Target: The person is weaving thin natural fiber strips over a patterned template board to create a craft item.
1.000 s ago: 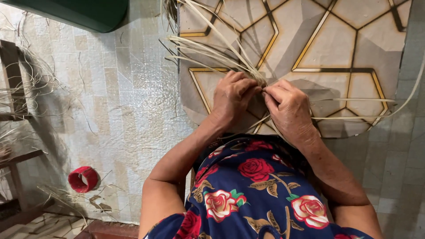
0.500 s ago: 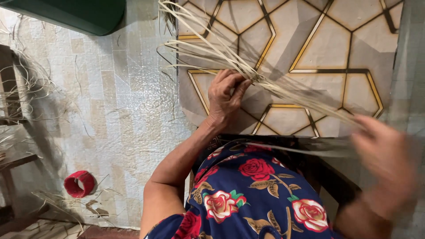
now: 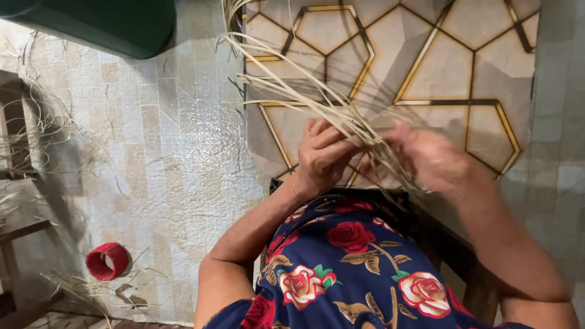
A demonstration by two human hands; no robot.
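The person sits bent over a bundle of pale straw strands, which fans up and away from the lap toward the top of the geometric-patterned floor panel. The left hand is clenched around the gathered end of the bundle, fingers curled tight over it just above the edge of the flowered dress. The right hand is blurred with motion; it sits right against the loose strands beside the left hand, and I cannot tell whether it pinches any of them or merely brushes past.

From where I stand the trouble would be at the grip: the strands look thin and stiff, and if the left hand slackens, the bundle could splay apart and the far ends tangle. A quick pull by the right hand might also kink or snap a strand where it bends sharply near the fingers.

On the pale tiled floor, near its lower left corner, lies a red ring-shaped roll amid stray fibres. A dark green container stands at the top left, and wooden furniture draped with more straw lines the left edge.
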